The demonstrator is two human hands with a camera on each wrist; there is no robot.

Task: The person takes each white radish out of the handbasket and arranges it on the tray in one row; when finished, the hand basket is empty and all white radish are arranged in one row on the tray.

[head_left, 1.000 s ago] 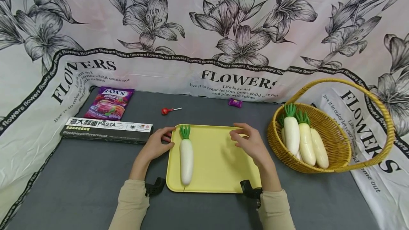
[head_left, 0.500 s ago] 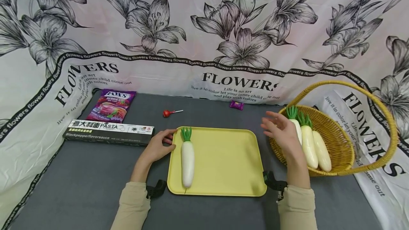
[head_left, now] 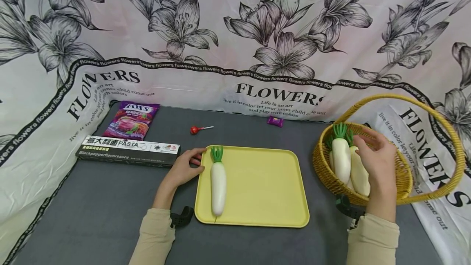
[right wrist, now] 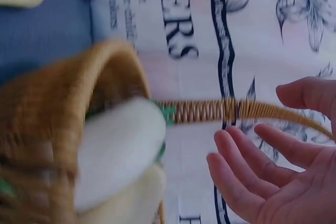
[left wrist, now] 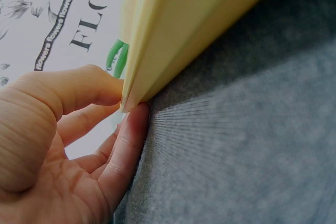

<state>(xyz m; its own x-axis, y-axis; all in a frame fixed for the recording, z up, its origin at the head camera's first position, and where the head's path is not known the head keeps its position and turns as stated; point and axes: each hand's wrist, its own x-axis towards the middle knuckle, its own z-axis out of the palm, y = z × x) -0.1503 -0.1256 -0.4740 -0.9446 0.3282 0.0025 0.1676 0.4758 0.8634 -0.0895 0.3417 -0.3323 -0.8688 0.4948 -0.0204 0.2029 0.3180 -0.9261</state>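
Note:
A yellow tray (head_left: 261,187) lies in the middle of the table, a white radish with a green top (head_left: 218,189) lengthwise along its left side. My left hand (head_left: 182,169) pinches the tray's upper left edge; the left wrist view shows thumb and fingers on the rim (left wrist: 157,40). Over the wicker basket (head_left: 325,175) at the right is my right hand (head_left: 379,158), fingers loosely bent and apart. Inside the basket lie several radishes (head_left: 341,158), one partly hidden behind that hand. In the right wrist view the right hand (right wrist: 283,171) holds nothing, near the basket's handle (right wrist: 205,110).
At the back left are a purple candy bag (head_left: 131,121) and a black-and-white pasta box (head_left: 128,151). A red lollipop (head_left: 195,129) and a small purple-wrapped candy (head_left: 275,121) lie behind the tray. The basket's tall handle (head_left: 450,134) arches over its right side.
From above the tray, my right hand has moved right to the basket and over the radishes. My left hand has stayed at the tray's edge.

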